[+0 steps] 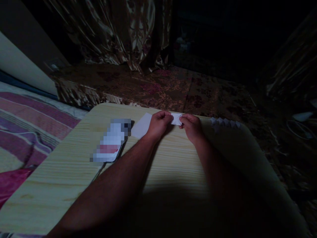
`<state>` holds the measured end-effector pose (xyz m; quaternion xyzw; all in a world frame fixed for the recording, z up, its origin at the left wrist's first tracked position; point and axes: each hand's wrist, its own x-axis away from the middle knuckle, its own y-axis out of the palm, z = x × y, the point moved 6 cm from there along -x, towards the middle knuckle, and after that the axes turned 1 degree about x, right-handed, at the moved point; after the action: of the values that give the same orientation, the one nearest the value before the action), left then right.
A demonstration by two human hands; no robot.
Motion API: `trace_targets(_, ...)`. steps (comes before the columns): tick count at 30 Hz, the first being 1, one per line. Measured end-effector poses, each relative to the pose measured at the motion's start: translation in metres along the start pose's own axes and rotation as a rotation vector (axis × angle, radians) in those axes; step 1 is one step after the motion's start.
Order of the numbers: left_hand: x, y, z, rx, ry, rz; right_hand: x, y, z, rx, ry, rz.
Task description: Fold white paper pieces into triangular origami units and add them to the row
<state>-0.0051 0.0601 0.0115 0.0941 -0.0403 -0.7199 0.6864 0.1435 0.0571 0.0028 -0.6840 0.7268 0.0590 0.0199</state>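
Observation:
My left hand [158, 125] and my right hand [191, 127] meet at the far edge of a light wooden table [74, 172]. Both pinch a small white folded piece of paper [176, 119] between thumb and fingers, one on each end. A flat white paper sheet [141, 125] lies on the table just left of my left hand. A row of several small white folded paper pieces [225, 123] sits to the right of my right hand along the table's far edge.
A phone [112, 141] lies face up on the table, left of my forearm, with a cable running from it toward me. A striped blanket [27, 129] is at the left. Patterned brown fabric [158, 87] and a curtain lie beyond the table.

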Motion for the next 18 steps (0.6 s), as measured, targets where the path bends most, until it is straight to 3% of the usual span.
trace_targets(10,-0.0007,0.005,-0.0037,0.006,0.013,-0.107,0.0065,0.0064,-0.0102,-0.072,-0.059,-0.096)
trace_targets(18,0.0012,0.003,-0.0027,0.114,-0.036,-0.034,0.0091,0.0099,-0.0081,-0.063,-0.058,-0.226)
